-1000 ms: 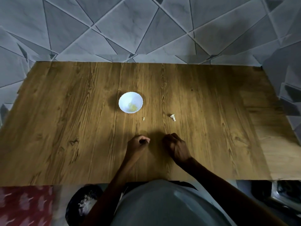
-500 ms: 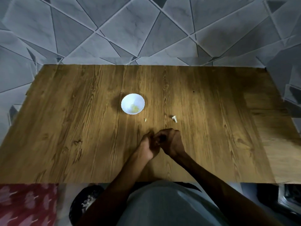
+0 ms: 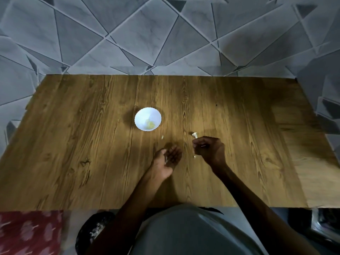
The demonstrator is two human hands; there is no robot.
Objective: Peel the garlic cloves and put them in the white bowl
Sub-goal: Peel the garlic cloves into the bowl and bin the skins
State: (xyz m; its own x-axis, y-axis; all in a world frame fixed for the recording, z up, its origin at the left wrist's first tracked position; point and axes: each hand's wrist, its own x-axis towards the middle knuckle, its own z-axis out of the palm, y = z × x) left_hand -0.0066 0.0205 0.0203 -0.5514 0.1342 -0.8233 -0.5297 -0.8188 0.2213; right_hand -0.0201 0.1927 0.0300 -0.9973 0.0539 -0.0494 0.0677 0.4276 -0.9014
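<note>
The white bowl (image 3: 147, 119) stands mid-table with a yellowish peeled piece of garlic (image 3: 150, 124) in it. An unpeeled garlic clove (image 3: 194, 134) lies right of the bowl. My right hand (image 3: 209, 149) hovers just below that clove with its fingers curled, and a thin pale sliver of garlic skin shows pinched between them. My left hand (image 3: 168, 161) is palm up with relaxed fingers, and a small pale sliver rests near the thumb. Small pale scraps lie at the table's middle (image 3: 162, 137) and under my right hand (image 3: 194, 157).
The wooden table (image 3: 92, 153) runs wide to both sides, with grey patterned tiles beyond its far edge. A dark round bin (image 3: 92, 232) holding pale scraps sits below the near edge, left of my body. A red cloth (image 3: 27, 232) is at the bottom left.
My hands, which had come together half a second ago, have parted. The right hand moved right toward the clove on the table, and the left hand turned palm up.
</note>
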